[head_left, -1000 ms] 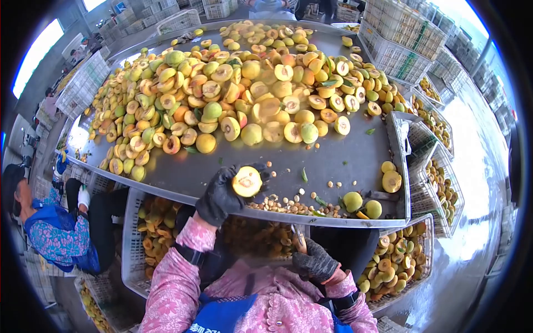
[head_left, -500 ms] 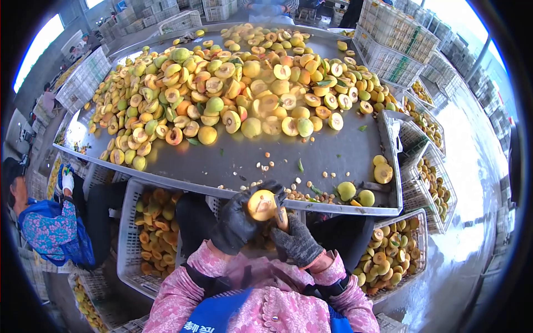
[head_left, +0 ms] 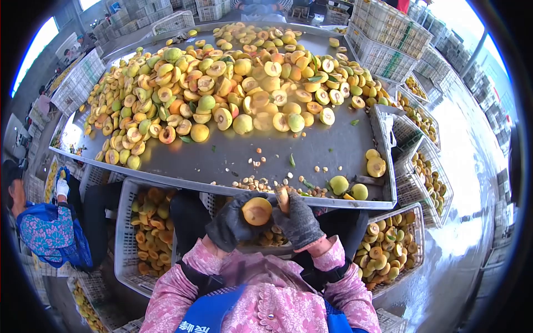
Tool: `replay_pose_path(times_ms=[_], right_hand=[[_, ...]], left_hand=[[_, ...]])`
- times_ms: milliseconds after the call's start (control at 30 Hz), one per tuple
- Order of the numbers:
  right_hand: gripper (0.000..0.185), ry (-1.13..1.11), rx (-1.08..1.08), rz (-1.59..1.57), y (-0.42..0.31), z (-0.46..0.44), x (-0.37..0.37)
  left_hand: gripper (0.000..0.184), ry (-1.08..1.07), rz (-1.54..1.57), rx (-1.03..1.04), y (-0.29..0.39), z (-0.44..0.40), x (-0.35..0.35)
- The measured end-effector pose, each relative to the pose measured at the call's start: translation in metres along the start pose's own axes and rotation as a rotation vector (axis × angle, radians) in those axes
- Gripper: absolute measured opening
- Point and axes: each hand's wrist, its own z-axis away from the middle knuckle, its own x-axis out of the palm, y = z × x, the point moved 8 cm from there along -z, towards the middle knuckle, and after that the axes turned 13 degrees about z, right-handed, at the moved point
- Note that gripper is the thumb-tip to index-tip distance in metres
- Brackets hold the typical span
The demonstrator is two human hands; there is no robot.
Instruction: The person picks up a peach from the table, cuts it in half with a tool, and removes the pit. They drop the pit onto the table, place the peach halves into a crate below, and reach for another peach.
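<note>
My left hand [head_left: 232, 223], in a dark glove, is closed around a peach half [head_left: 257, 211] with its cut face up. The hollow in its middle shows smooth and brownish. Close beside it, my right hand [head_left: 300, 225], in a grey knit glove, grips a tool by its wooden handle [head_left: 283, 200]; its blade cannot be made out now. Both hands are just below the metal table's near edge. Small peach pits [head_left: 256, 183] lie scattered on the table there, and a large heap of peach halves [head_left: 183, 94] covers its far part.
The metal table [head_left: 222, 158] has a raised rim. Crates of peach halves stand at my left [head_left: 125, 238] and right [head_left: 420, 238], with more along the table's right side. Whole-looking peaches [head_left: 338, 185] lie near the right corner. A co-worker [head_left: 53, 227] sits at far left.
The tool has moved away from the peach half, and my right hand has turned and risen slightly. A pit-like piece in the peach's middle no longer shows. The view has shifted a little.
</note>
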Motion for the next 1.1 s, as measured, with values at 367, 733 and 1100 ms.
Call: replay_pose_path(times_ms=[367,733,1100], right_hand=[[0.020,-0.338,0.177,-0.259,-0.001,0.049,0.040],[0.017,-0.182,0.172,-0.347,0.002,0.045,0.051],[0.036,-0.161,0.113,-0.106,0.005,0.036,0.066]], left_hand=[[0.044,0.136,1.244,-0.306,-0.058,-0.002,0.012],[0.043,0.014,1.022,-0.180,-0.058,-0.001,0.011],[0.036,0.205,0.741,-0.019,-0.015,0.013,0.015]])
